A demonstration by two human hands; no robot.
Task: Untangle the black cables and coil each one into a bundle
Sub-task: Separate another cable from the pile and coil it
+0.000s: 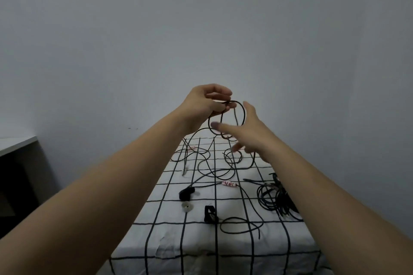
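My left hand [209, 100] is raised above the table and pinches the top of a black cable loop [240, 105] that hangs in the air. My right hand [245, 134] is spread open beside the loop, its fingers reaching across the lower part; whether it touches the cable is unclear. The cable's loose length [214, 171] trails down onto the grid-patterned cloth in tangled curves. A coiled black bundle [276, 200] lies at the right. Another loose cable end [240, 225] curls near the front.
The table wears a white cloth with black grid lines [169, 225]. On it lie a black plug [186, 193], a black clip [210, 214], a small round disc [186, 206] and a pink label tag [229, 184]. A white shelf [15, 144] stands at the left.
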